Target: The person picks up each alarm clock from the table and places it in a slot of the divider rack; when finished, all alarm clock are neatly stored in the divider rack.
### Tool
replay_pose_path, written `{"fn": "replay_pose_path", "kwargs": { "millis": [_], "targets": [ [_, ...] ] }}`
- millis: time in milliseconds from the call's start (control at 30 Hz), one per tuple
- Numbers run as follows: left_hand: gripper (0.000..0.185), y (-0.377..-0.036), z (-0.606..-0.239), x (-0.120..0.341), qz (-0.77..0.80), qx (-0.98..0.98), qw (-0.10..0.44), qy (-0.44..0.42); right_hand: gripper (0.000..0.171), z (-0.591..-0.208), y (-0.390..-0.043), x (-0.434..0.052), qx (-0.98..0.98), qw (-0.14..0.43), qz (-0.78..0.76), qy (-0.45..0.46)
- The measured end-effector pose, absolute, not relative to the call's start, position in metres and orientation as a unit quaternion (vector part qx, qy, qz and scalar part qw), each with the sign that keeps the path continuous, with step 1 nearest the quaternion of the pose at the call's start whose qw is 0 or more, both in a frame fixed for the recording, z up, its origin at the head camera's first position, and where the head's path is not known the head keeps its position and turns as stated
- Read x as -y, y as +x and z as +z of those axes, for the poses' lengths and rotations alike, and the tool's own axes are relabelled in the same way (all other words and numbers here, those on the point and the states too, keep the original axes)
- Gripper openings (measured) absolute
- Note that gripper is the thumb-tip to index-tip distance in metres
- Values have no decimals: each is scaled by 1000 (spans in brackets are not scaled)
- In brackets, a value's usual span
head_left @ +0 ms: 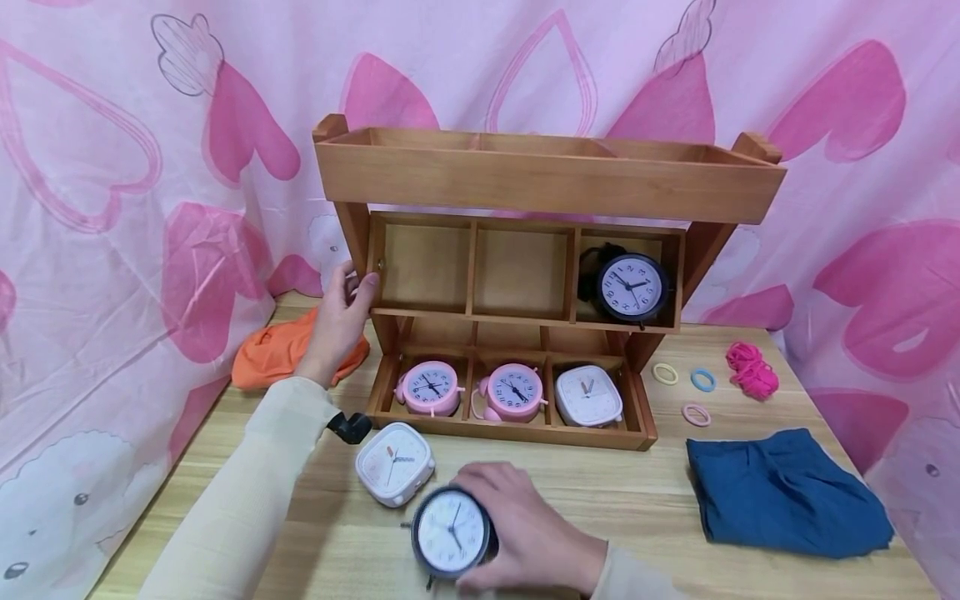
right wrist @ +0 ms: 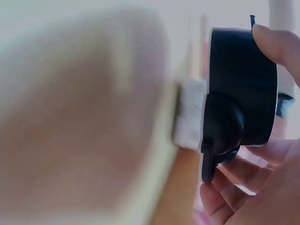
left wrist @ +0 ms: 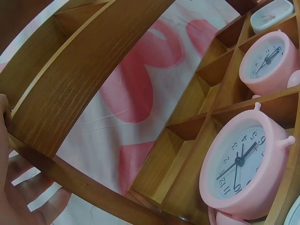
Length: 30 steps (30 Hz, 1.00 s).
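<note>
My right hand [head_left: 528, 529] grips a black round alarm clock [head_left: 452, 532] with a white dial, low at the front of the table. In the right wrist view, thumb and fingers lie round the black casing [right wrist: 241, 79]. Just left of that clock, a white square alarm clock [head_left: 395, 464] rests on the table. My left hand [head_left: 339, 325] holds the left side of a tiered wooden shelf [head_left: 555, 179], its fingers behind the side upright in the left wrist view. On the shelf's middle tier, another black alarm clock [head_left: 632, 286] sits in the right compartment.
The bottom tier holds two pink alarm clocks, one left [head_left: 430, 388] and one centre [head_left: 514, 392], plus a white one [head_left: 588, 396] at right. Orange cloth [head_left: 273, 354] lies behind my left arm. At right are blue folded cloth [head_left: 787, 496], pink yarn [head_left: 752, 371] and several small rings.
</note>
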State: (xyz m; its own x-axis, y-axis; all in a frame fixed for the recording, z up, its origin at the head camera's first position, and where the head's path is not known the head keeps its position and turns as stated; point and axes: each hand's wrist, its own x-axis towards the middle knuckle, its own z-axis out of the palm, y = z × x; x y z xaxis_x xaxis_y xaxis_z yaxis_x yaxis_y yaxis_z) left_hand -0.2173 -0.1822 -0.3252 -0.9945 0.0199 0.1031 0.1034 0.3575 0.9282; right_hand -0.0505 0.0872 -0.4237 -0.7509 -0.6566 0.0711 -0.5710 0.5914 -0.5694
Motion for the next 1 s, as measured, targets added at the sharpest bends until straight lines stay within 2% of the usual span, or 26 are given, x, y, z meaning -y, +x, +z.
{"fn": "replay_pose_path", "kwargs": {
  "millis": [200,367,700,1000],
  "targets": [
    [62,-218,-326,183,-567,822,36,-40,105,-379,-74,-98,-897,-58,-312,-309],
    [62,-217,-325,183,-566,823,36,-42,103,-351,-94,-115,-895,-114,-324,-285],
    [66,-231,-340,189,-565,822,47,-46,96,-300,-140,-143,-897,-198,-331,-215],
    [62,-222,-330,185,-567,821,47,-51,97,-290,-185,-143,-917,-201,-298,-172]
  ]
}}
